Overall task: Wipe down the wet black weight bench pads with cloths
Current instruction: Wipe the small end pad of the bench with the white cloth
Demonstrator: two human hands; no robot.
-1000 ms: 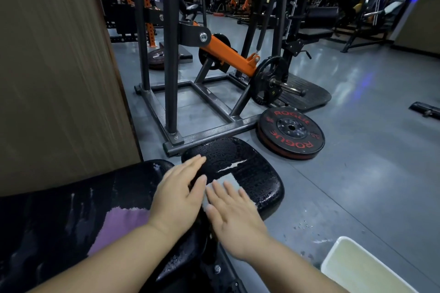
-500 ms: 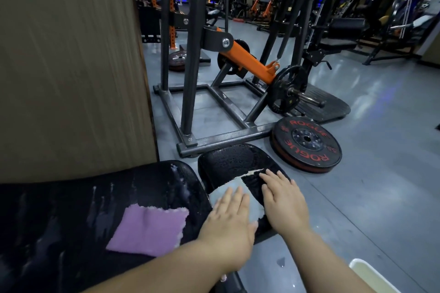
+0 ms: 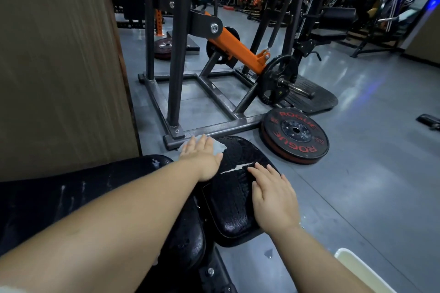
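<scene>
black wet pad [image 3: 232,200]; left hand [image 3: 202,157] presses cloth [image 3: 219,147], perhaps grey; right hand [image 3: 273,195] flat.

left: wood panel [image 3: 59,66] close by back pad [image 3: 71,197], blocks that side
ahead: frame bar [image 3: 214,129] just past seat pad [image 3: 233,197]; left hand [image 3: 202,157] flat on cloth [image 3: 220,147] near bar
ahead-right: plate [image 3: 295,135] flat on floor, near pad corner
right: floor [image 3: 357,185] free beside pad
near-right: tub [image 3: 362,271] on floor
pad top: right hand [image 3: 273,200] flat; strip between hands free
</scene>
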